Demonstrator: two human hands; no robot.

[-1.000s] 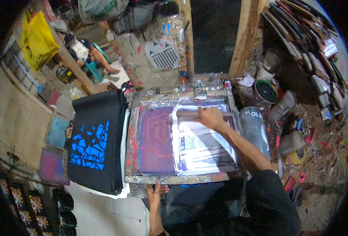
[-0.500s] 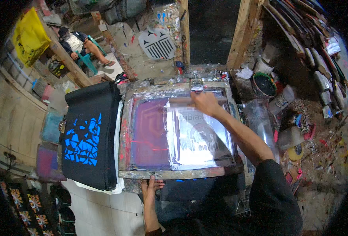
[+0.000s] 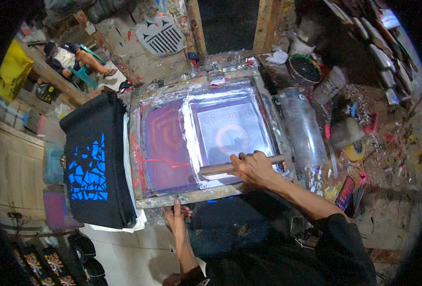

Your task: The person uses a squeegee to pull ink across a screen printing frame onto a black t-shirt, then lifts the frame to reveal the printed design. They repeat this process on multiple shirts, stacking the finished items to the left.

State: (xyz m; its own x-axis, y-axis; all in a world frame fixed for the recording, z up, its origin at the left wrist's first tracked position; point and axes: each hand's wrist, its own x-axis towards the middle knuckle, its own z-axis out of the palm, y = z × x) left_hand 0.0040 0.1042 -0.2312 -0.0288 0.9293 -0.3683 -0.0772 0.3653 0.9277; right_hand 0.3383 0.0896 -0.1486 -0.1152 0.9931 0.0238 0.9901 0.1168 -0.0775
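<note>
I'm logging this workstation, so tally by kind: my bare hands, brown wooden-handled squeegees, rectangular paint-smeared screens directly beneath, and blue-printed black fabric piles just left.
Bare left hand and bare right hand: 2
Brown wooden-handled squeegee: 1
Rectangular paint-smeared screen: 1
Blue-printed black fabric pile: 1
Total: 5

A paint-crusted bench (image 3: 182, 76) carries a wooden frame (image 3: 208, 193) lying flat, with dark cloth (image 3: 225, 212) showing beneath its near edge. Left of the frame, a stack of black cloth (image 3: 89, 167) lies over white sheets (image 3: 137, 221); their support is hidden. To the right, a brown surface (image 3: 387, 209) — floor or tabletop, it is unclear — bears a yellow roll (image 3: 355, 151) among scattered scraps (image 3: 380, 164).
</note>
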